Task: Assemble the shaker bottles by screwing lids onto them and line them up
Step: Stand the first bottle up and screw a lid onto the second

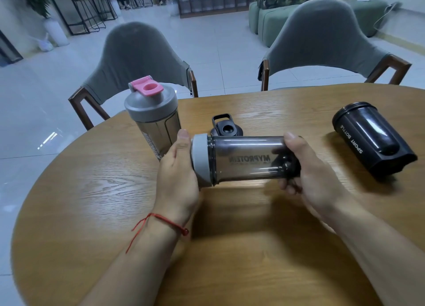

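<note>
I hold a smoky clear shaker bottle (243, 159) sideways above the round wooden table (96, 190). My left hand (178, 174) wraps its grey lid (200, 159) at the left end. My right hand (308, 170) grips the bottle's base at the right end. A second shaker bottle (153, 119) with a grey lid and pink flip cap stands upright behind my left hand. A black lid (226, 127) rests on the table just behind the held bottle. A black bottle (372, 140) marked SPORT BOTTLE lies on its side at the right, its mouth without a lid.
Two grey chairs (138, 60) (322, 37) with wooden legs stand at the table's far edge. Beyond them lies a tiled floor with green sofas (266, 23) and shelves. The table edge curves close on the left.
</note>
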{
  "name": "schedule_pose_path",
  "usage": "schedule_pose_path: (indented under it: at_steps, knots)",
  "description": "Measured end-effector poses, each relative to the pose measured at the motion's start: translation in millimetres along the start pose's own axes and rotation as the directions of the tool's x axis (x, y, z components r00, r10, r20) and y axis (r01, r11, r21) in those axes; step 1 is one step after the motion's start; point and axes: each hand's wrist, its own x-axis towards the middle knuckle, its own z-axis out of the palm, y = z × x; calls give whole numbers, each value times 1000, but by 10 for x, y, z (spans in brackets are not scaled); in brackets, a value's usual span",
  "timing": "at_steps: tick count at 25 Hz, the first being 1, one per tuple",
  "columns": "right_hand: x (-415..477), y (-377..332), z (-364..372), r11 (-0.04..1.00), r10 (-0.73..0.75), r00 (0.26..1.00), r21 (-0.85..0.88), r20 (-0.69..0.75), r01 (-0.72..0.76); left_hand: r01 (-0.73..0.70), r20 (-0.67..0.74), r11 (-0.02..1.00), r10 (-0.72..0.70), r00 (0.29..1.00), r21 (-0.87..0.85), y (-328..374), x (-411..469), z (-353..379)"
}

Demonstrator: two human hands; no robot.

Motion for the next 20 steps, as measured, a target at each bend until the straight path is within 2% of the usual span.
schedule_pose_path:
  at_steps: [4, 7, 10, 13, 16, 20]
  knots:
    - [1, -12, -92, 985, -132, 990, -104, 54, 137, 109, 50, 988, -104, 993, -110, 27, -31, -7]
    - [4, -6, -216, 950, -250, 956, -152, 152, 272, 281, 90, 942, -269, 959, -182, 75, -49, -24]
    - [25, -47, -430, 928, -346, 913, -65, 216, 367, 416, 172, 860, -381, 909, -296, 144, 28, -200]
    - [63, -57, -504, 941, -338, 922, 46, 191, 336, 333, 178, 919, -299, 937, -210, 161, 17, -242]
    - [89, 35, -456, 934, -352, 912, 25, 212, 355, 215, 116, 966, -199, 973, -145, 129, -56, -119]
    - [82, 80, -488, 932, -347, 907, -24, 238, 362, 85, 122, 994, -76, 990, -64, 116, -32, -128]
